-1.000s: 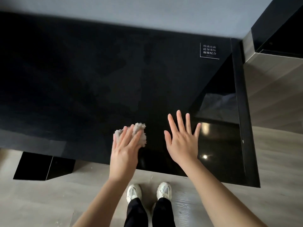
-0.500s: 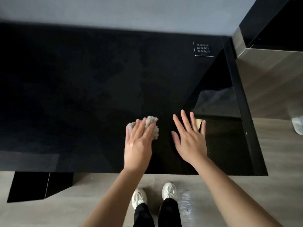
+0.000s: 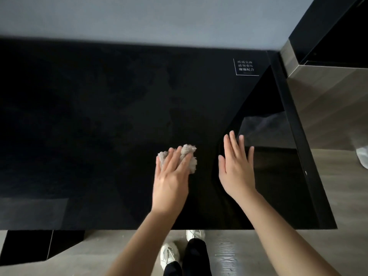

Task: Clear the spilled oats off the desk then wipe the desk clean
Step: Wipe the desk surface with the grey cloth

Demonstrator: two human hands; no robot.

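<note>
We are sliding the crumpled grey-beige cloth [image 3: 189, 157] farther in from the near edge of the glossy black desk [image 3: 99, 116], our left hand [image 3: 171, 182] pressing it with straight fingers. Our right hand [image 3: 237, 170] is staying flat, spread and empty beside it. No oats are showing, so we are judging that only wiping remains.

Setting: an indoor furnished room of the office or managed-premises kind. You stand at a wide black desk [image 3: 99, 116] with a glossy, reflective top, set against a plain grey wall [image 3: 139, 16]. A small boxed notice [image 3: 246, 67] in white Chinese characters is printed on the desk's far right corner, which points to shared or managed premises. The floor [image 3: 348, 206] is pale wood-look planking. Just beside the desk, on your right, stands a wood-grain cabinet [image 3: 322, 96] with a dark upper part.
</note>
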